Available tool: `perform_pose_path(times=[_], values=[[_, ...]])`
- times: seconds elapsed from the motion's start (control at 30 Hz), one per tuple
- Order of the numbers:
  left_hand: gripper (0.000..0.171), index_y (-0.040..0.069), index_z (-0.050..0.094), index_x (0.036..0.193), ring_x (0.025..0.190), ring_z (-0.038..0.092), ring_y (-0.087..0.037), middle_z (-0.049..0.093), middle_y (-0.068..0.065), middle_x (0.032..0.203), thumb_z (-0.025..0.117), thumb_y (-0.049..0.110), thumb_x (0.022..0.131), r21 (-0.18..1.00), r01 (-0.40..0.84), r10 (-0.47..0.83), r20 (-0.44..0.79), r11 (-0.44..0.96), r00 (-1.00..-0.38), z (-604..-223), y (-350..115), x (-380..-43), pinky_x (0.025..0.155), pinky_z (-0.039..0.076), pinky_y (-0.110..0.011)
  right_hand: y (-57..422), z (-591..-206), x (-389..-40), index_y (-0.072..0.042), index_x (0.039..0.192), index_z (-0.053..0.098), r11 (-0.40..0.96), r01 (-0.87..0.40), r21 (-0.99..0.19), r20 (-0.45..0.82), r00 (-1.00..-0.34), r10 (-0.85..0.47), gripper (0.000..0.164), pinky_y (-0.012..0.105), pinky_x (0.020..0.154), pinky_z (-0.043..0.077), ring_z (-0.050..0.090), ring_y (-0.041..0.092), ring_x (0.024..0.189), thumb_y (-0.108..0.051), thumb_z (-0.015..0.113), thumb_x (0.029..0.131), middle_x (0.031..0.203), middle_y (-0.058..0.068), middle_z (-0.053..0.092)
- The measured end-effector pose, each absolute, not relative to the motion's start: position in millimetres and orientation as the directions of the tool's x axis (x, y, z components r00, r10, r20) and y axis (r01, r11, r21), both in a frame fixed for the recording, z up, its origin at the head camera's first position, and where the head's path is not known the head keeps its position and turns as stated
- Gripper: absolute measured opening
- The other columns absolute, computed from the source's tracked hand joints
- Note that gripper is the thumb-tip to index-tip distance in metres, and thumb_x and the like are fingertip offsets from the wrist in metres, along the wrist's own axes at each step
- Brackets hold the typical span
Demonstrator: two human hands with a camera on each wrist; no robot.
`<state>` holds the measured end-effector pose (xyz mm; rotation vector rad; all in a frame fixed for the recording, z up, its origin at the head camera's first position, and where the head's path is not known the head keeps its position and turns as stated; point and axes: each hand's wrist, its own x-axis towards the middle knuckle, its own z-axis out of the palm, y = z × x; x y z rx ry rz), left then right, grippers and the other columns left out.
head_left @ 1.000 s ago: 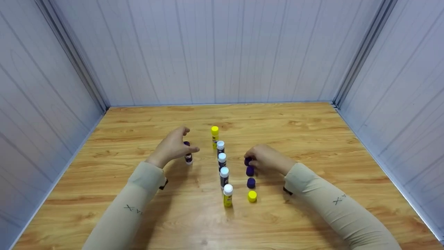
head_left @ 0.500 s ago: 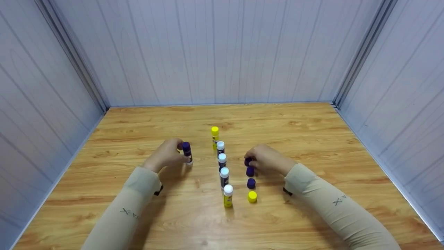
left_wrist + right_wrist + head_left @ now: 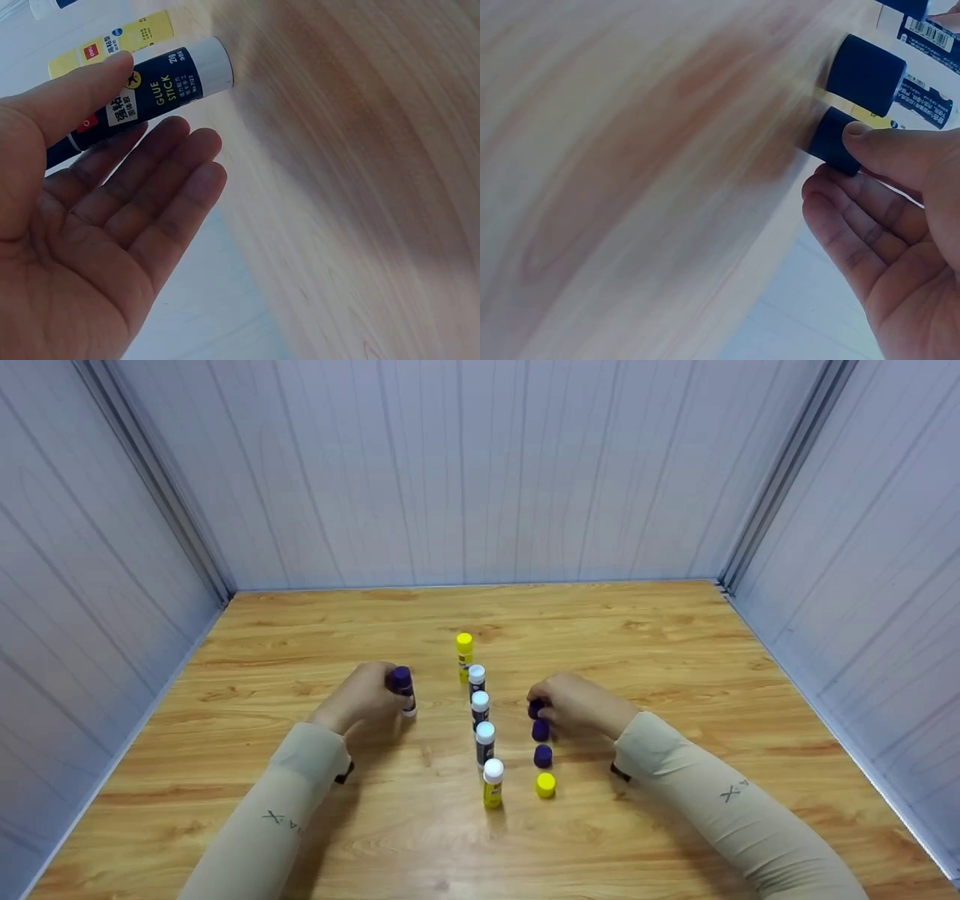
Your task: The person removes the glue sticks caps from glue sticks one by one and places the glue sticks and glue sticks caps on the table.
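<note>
My left hand [image 3: 358, 697] grips a dark navy glue stick [image 3: 406, 690] with a purple cap, upright on the table at the left. In the left wrist view its label [image 3: 161, 86] reads "GLUE STICK", and the thumb [image 3: 82, 94] lies across the barrel while the other fingers spread below. On the other side, my right hand [image 3: 581, 706] pinches a small dark purple cap [image 3: 831, 141] between thumb and fingers, close to the tabletop. Two more purple caps [image 3: 541, 730] and a yellow cap [image 3: 545, 785] line up toward me from it.
Between the hands runs a row of upright glue sticks. A yellow one with a yellow cap [image 3: 465, 656] stands farthest, then three dark ones with white tops [image 3: 486, 744], then a yellow one with a white top [image 3: 493, 786]. Pale panels [image 3: 480, 472] enclose the wooden table [image 3: 637, 630].
The left hand, spread above the dark glue stick a second ago, has come down and left and taken hold of it. The right hand stays where it was on its cap.
</note>
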<state>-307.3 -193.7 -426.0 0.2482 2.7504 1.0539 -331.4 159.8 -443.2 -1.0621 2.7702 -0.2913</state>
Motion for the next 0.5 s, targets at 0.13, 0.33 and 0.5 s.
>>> perform_pose_path(times=[0.13, 0.33, 0.5], values=[[0.020, 0.010, 0.067, 0.102, 0.097, 0.064, -0.025, 0.069, -0.007, 0.100, 0.074, 0.020, 0.087, 0.674, 0.086, 0.224, -0.119, 0.733, -0.967, -425.7, -194.5, -307.8, 0.090, 0.051, -0.047, 158.1, -442.1, -330.0, -0.009, 0.105, 0.069, 0.737, -0.635, -0.232, -0.093, -0.740, -0.666, 0.012, 0.034, 0.076, 0.053, 0.061, 0.015, 0.081, -0.014, 0.064, 0.095, 0.091, 0.001, 0.068], [0.036, 0.007, 0.061, 0.115, 0.102, 0.063, -0.027, 0.066, -0.010, 0.108, 0.073, 0.024, 0.086, 0.704, 0.106, 0.227, -0.080, 0.702, -0.971, -423.5, -193.5, -307.6, 0.091, 0.051, -0.047, 156.9, -441.1, -329.6, -0.007, 0.110, 0.068, 0.753, -0.623, -0.213, -0.102, -0.752, -0.651, 0.017, 0.036, 0.078, 0.053, 0.062, 0.017, 0.084, -0.015, 0.064, 0.095, 0.095, 0.003, 0.068], [0.031, 0.010, 0.059, 0.108, 0.090, 0.061, -0.026, 0.065, -0.009, 0.101, 0.071, 0.026, 0.085, 0.740, 0.141, 0.220, -0.010, 0.658, -0.976, -420.8, -192.0, -307.2, 0.078, 0.051, -0.042, 156.9, -440.9, -330.9, -0.010, 0.102, 0.069, 0.747, -0.637, -0.190, -0.104, -0.743, -0.661, 0.010, 0.033, 0.073, 0.052, 0.060, 0.014, 0.077, -0.016, 0.065, 0.094, 0.088, -0.001, 0.066]])
